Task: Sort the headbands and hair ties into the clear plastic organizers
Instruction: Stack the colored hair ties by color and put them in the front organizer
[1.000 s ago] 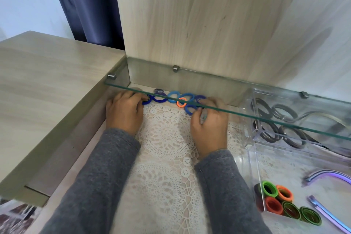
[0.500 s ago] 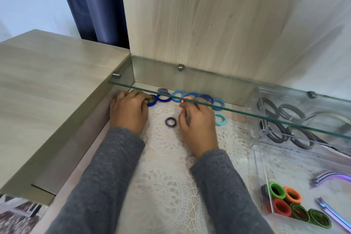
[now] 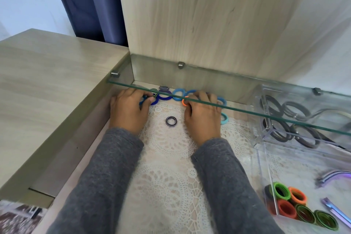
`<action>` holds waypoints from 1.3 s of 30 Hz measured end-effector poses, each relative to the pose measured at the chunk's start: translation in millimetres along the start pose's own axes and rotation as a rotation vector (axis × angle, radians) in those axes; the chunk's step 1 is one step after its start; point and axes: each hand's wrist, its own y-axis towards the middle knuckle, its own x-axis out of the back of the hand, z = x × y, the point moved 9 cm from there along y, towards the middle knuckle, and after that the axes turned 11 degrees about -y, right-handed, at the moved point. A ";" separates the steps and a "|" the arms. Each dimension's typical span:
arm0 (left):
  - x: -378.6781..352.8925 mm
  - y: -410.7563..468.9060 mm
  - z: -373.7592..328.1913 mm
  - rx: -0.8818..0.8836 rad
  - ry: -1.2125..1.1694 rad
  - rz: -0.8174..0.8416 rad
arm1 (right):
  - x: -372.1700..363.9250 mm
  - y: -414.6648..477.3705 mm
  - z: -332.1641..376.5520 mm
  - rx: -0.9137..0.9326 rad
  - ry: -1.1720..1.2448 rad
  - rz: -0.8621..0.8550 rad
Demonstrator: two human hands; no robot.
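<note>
Beneath the glass shelf [image 3: 247, 111] at 12 o'clock, left hand [image 3: 129, 115] pinches a blue hair tie [image 3: 154, 101], right hand [image 3: 204, 120] an orange hair tie [image 3: 183, 102], bound for clear organizers [image 3: 263, 174] at 4 o'clock.

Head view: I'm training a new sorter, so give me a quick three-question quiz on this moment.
1. True or false: the left hand grips the dark hair tie lying on the lace mat between the hands.
2. Which tie shows at the right hand's index finger? A green, B orange, C yellow.
3. Fill in: both hands reach under the ___ shelf.
Key: 1 false; it curls on a blue hair tie. 2 B, the orange hair tie. 3 glass.
</note>
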 end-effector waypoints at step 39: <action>-12.6 -17.3 -27.4 -0.162 -0.181 0.193 | 33.0 -35.4 18.1 0.136 0.196 0.007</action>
